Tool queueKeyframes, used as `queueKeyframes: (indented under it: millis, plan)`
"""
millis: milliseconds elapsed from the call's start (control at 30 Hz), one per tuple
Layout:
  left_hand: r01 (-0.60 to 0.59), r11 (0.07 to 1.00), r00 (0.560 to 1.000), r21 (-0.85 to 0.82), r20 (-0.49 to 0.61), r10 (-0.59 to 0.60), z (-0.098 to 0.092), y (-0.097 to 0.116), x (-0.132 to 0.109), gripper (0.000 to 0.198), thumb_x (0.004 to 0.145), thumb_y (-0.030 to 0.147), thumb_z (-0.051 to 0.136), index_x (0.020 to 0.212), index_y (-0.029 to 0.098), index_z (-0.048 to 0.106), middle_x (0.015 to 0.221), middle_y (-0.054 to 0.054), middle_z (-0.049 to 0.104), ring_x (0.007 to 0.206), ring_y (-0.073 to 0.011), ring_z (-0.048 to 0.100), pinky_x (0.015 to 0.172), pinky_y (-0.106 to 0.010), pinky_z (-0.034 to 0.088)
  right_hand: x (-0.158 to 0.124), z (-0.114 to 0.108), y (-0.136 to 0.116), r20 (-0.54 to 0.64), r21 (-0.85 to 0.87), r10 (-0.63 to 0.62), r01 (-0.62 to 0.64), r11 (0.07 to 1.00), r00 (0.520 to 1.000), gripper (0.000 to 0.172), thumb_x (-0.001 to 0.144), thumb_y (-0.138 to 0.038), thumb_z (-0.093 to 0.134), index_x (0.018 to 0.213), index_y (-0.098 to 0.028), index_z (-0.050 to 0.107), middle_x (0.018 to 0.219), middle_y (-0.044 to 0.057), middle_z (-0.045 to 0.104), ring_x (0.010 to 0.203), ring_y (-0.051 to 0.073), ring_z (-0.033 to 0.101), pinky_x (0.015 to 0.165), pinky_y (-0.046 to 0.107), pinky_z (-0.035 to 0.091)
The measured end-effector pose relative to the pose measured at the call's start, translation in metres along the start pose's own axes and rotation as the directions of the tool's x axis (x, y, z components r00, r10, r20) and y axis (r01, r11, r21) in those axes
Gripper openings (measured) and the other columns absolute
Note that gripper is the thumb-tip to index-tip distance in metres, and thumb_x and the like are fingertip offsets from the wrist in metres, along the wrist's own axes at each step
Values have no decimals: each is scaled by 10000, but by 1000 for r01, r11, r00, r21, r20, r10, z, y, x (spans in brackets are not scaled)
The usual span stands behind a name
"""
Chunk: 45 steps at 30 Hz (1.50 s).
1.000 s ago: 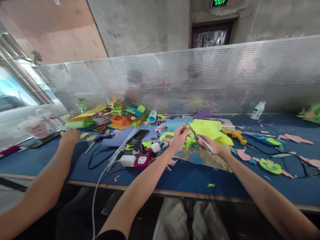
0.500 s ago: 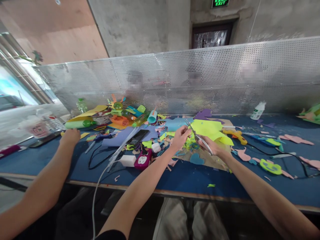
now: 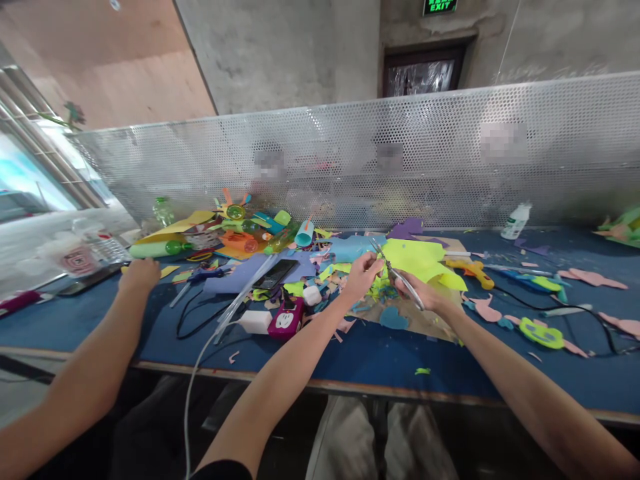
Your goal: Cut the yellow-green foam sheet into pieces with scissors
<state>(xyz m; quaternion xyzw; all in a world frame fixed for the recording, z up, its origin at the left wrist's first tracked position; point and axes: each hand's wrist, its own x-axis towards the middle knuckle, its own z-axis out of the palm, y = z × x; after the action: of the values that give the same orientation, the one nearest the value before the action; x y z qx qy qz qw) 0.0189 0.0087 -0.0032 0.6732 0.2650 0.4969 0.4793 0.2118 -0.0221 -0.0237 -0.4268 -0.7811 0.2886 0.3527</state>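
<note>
As right hand [image 3: 424,295] grips scissors [image 3: 399,274], left [image 3: 362,273] perhaps pinching

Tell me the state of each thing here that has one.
Scissors: gripped by right hand, blades pointing away.
Left hand: fingers pinched beside the blades.
Phone: flat, screen dark.
White bottle: standing upright.
Glue gun: lying on its side.

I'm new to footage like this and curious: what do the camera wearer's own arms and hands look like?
Both are bare. There are no gloves on the left hand or right hand, and no watch or bracelet shows at either wrist. The forearms are uncovered; only a black sleeve edge shows on the left upper arm. The bare arm at far left is another person's.
</note>
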Motion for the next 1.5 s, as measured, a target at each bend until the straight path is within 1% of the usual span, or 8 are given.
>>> queueKeyframes:
  millis: [233, 533, 700, 833, 1000, 1167, 1300, 1500]
  plan:
    - [-2, 1000, 1000, -15, 0, 2, 0, 1, 0, 391, 909, 495, 648, 733, 196, 466, 610, 36, 483, 527, -91, 383, 554, -264, 316, -2, 5, 1, -29, 43, 47, -46, 998, 998, 619, 798, -827, 351, 708, -224, 457, 554, 0, 484, 490, 154, 420, 477, 308, 360]
    - [-25, 1000, 1000, -4, 2, 25, -1, -2, -1, 383, 937, 490, 621, 757, 203, 441, 617, 37, 469, 529, -93, 386, 546, -262, 328, 1, 5, -10, -151, 121, 174, -156, 980, 973, 504, 775, -688, 575, 640, -209, 492, 453, -17, 487, 379, 142, 461, 406, 283, 346]
    - [-23, 1000, 1000, -14, 6, 23, 0, -1, -1, 394, 945, 544, 599, 811, 208, 444, 671, 26, 535, 542, -97, 467, 553, -256, 390, 3, 3, -12, -275, 66, 113, -99, 993, 955, 411, 772, -568, 672, 653, -196, 545, 501, -22, 505, 428, 136, 474, 424, 268, 346]
    - [43, 999, 999, -28, 8, -43, 1, -1, 1, 414, 939, 617, 572, 980, 219, 465, 757, 9, 628, 535, -120, 559, 553, -270, 455, 4, 4, -6, -341, 213, 159, -88, 973, 927, 326, 786, -516, 679, 772, -205, 581, 576, -15, 580, 404, 158, 545, 405, 281, 403]
    - [44, 993, 999, 108, 23, -47, 0, -8, 2, 432, 944, 632, 551, 1043, 219, 471, 799, 8, 625, 521, -115, 575, 545, -266, 467, 6, 4, -3, -427, 291, 157, -28, 956, 890, 279, 777, -464, 696, 840, -206, 611, 619, -14, 586, 456, 162, 556, 431, 286, 434]
    - [41, 964, 998, 263, 44, -54, 0, -7, -2, 434, 931, 623, 572, 1047, 205, 549, 787, -8, 635, 559, -141, 596, 557, -274, 445, 8, 3, -3, -519, 227, 81, 45, 973, 851, 284, 756, -435, 714, 874, -190, 633, 689, 2, 606, 577, 157, 543, 541, 288, 450]
    - [19, 948, 998, 317, 52, -38, -1, -5, -2, 454, 895, 647, 604, 894, 196, 550, 772, -8, 609, 559, -140, 574, 529, -266, 376, 9, 3, -1, -531, 234, 105, 27, 972, 841, 314, 758, -452, 708, 910, -191, 624, 689, -8, 590, 561, 146, 508, 541, 288, 427]
    - [-7, 904, 998, 428, 52, -17, -1, -5, 1, 561, 886, 679, 600, 713, 222, 324, 628, 32, 395, 546, -136, 476, 536, -263, 269, 11, 4, 2, -553, 241, 133, 4, 971, 822, 365, 710, -491, 750, 864, -201, 591, 678, -15, 572, 586, 158, 522, 549, 289, 412]
